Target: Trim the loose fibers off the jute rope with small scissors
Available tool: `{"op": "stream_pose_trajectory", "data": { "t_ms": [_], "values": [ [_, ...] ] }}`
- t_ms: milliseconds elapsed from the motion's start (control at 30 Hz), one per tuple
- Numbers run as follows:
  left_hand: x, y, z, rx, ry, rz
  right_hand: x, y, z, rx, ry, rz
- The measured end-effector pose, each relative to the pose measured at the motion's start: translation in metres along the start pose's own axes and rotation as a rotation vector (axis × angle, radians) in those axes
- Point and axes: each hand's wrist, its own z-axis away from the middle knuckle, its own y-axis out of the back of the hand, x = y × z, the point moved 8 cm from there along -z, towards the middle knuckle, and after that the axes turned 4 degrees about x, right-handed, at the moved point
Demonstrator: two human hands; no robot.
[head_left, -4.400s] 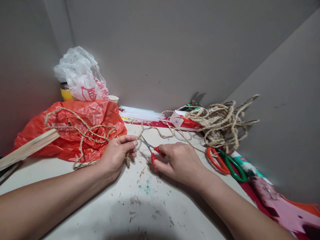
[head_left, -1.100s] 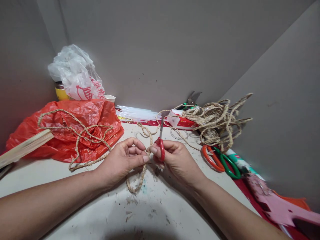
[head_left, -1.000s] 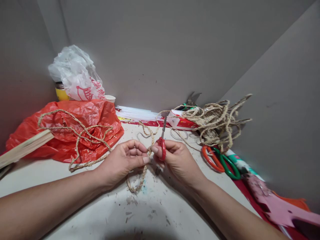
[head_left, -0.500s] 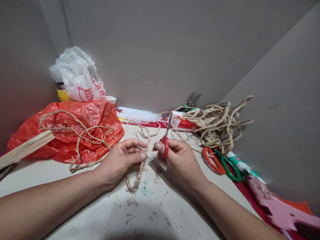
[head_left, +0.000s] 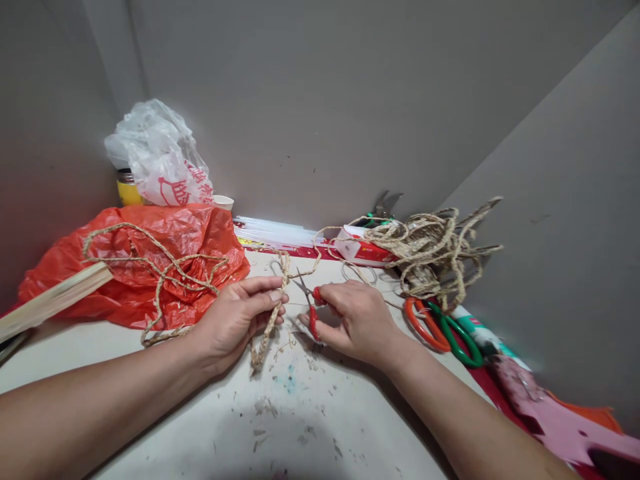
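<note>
Red-handled scissors (head_left: pixel 311 311), tan braided rope (head_left: pixel 273 313)

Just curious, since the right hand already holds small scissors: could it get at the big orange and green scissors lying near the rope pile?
Probably yes. The orange and green scissors lie flat on the table, just right of the right hand, with nothing between them. But that hand grips the small red scissors, so it isn't free.

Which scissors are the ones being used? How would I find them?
Start at the white table and find the two hands in the middle. The small red-handled scissors sit in the right hand, blades open beside the braided rope. The bigger orange and green scissors lie untouched farther right.
</note>
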Motion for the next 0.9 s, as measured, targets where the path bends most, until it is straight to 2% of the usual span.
{"op": "stream_pose_trajectory", "data": {
  "t_ms": [300, 500, 600, 767, 900],
  "values": [
    [-0.002, -0.003, 0.0, -0.01, 0.043, 0.02, -0.003, -0.007, -0.001, -0.109, -0.017, 0.069],
    [-0.002, -0.001, 0.0, 0.009, 0.039, 0.005, 0.002, -0.013, 0.0, -0.113, -0.013, 0.004],
    [-0.002, 0.001, 0.0, 0.012, 0.034, -0.006, 0.013, -0.014, 0.001, -0.06, -0.127, -0.155],
    [0.001, 0.001, 0.0, 0.028, -0.035, -0.092, 0.026, -0.007, 0.004, 0.158, -0.485, -0.668],
    [0.008, -0.006, 0.006, 0.003, -0.198, -0.326, 0.005, -0.021, 0.006, 0.065, -0.672, -1.063]
  ]
}}
